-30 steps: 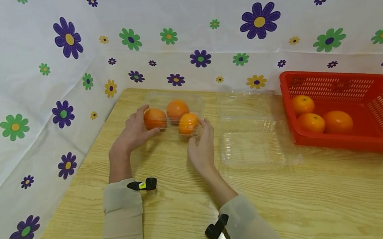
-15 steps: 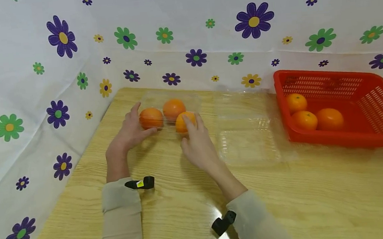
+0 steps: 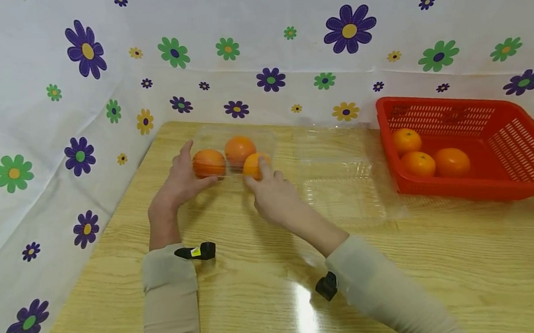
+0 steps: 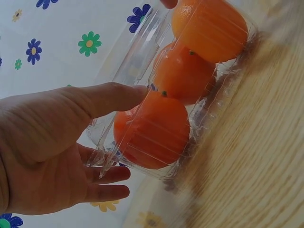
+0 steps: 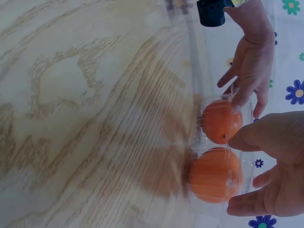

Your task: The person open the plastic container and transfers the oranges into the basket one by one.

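Observation:
My left hand (image 3: 177,180) grips the left end of a clear plastic clamshell box (image 4: 137,52), its thumb over the front rim and other fingers round the side. Three oranges lie in the box: a left one (image 3: 208,163), a back one (image 3: 239,151) and a right one (image 3: 253,166). My right hand (image 3: 276,194) rests fingertips on the box's front rim at the right orange. In the right wrist view its thumb and straight fingers are spread apart there. The clear plastic makes the lid's edges hard to make out.
Right of the box lies another clear clamshell (image 3: 345,197), unfolded on the wooden table (image 3: 239,294). Farther right stands a red basket (image 3: 466,190) with three oranges (image 3: 452,162) at its left side. A flowered cloth (image 3: 284,24) hangs behind the table and along its left.
My right hand has moved from the box's right side onto its front rim by the right orange, its forearm swinging right. My left hand keeps its grip. The head view has shifted slightly.

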`<action>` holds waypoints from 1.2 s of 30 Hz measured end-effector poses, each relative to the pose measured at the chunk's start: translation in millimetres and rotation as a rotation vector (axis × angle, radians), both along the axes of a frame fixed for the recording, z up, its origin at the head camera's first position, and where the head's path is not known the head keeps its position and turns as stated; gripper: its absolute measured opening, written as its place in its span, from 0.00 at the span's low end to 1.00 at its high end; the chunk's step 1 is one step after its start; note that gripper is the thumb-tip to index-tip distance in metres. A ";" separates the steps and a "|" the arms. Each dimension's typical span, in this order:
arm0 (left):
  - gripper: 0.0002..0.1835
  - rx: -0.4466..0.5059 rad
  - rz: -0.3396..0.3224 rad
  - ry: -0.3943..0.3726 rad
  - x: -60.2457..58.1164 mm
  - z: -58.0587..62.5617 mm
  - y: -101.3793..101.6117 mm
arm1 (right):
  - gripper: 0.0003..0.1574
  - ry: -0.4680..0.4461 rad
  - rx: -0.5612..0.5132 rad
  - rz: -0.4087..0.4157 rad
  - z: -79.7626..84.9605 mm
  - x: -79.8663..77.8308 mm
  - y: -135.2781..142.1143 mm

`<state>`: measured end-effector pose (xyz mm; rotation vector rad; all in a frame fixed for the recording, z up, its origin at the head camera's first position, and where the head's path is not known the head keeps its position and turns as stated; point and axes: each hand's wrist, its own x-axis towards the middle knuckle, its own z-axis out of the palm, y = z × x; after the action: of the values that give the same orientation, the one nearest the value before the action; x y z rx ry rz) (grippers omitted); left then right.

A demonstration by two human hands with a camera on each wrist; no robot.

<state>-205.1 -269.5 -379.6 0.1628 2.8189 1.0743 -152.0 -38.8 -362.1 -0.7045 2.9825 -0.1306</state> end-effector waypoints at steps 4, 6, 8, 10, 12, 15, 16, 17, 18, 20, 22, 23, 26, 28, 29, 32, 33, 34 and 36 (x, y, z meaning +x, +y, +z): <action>0.58 -0.001 0.010 -0.002 -0.4 0.5 1.3 | 0.29 0.001 0.039 0.023 1.8 -1.0 3.0; 0.59 -0.004 0.018 -0.009 -0.8 0.8 2.4 | 0.31 -0.001 0.059 0.027 1.6 -2.0 4.5; 0.59 -0.007 0.029 -0.017 -0.8 1.6 2.9 | 0.33 0.003 0.083 0.031 0.7 -3.4 5.1; 0.60 -0.004 0.039 -0.025 -1.0 2.3 3.4 | 0.35 0.047 0.114 0.043 -0.6 -4.4 5.8; 0.60 0.004 0.048 -0.033 -1.4 3.1 3.5 | 0.35 0.111 0.147 0.051 -1.0 -5.1 6.5; 0.58 0.053 0.052 -0.033 -2.8 3.4 2.6 | 0.34 0.212 0.181 0.042 0.3 -6.6 7.9; 0.57 0.085 0.051 -0.029 -3.5 3.2 1.9 | 0.34 0.228 0.187 0.033 1.7 -7.2 8.5; 0.56 0.121 0.053 -0.030 -4.0 2.6 0.9 | 0.35 0.232 0.187 0.024 3.4 -7.9 9.1; 0.55 0.156 0.060 -0.033 -4.2 1.9 -0.1 | 0.35 0.236 0.185 0.017 5.0 -8.8 9.7; 0.54 0.226 0.076 -0.039 -4.4 0.0 -2.6 | 0.38 0.219 0.169 0.005 8.5 -11.3 10.9; 0.53 0.275 0.092 -0.045 -4.3 -2.0 -4.7 | 0.39 0.190 0.139 -0.009 12.8 -14.5 12.0; 0.52 0.286 0.101 -0.049 -4.2 -2.9 -5.5 | 0.40 0.182 0.125 -0.015 15.0 -16.6 12.8; 0.48 0.289 0.100 -0.046 -4.3 -4.6 -6.5 | 0.39 0.156 0.075 -0.044 23.1 -24.1 15.2; 0.43 0.270 0.089 -0.039 -4.7 -5.6 -6.4 | 0.38 0.138 0.035 -0.060 29.1 -29.4 17.6; 0.41 0.254 0.081 -0.032 -4.7 -6.0 -6.3 | 0.37 0.122 0.017 -0.066 32.1 -31.7 19.0; 0.36 0.195 0.056 -0.018 -4.7 -7.1 -6.2 | 0.36 0.079 -0.057 -0.072 40.5 -37.2 24.1; 0.36 0.170 0.046 -0.015 -4.6 -6.9 -6.1 | 0.36 0.068 -0.082 -0.074 43.1 -38.5 26.0; 0.35 0.146 0.035 -0.018 -4.5 -6.6 -6.1 | 0.35 0.062 -0.110 -0.071 44.9 -40.0 28.0; 0.35 0.102 0.021 -0.036 -3.7 -5.2 -5.7 | 0.35 0.060 -0.164 -0.074 48.2 -42.7 32.0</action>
<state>-208.8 -275.2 -384.8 0.1228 2.7418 1.2137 -194.6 -6.8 -313.9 -0.6242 3.0826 -0.3688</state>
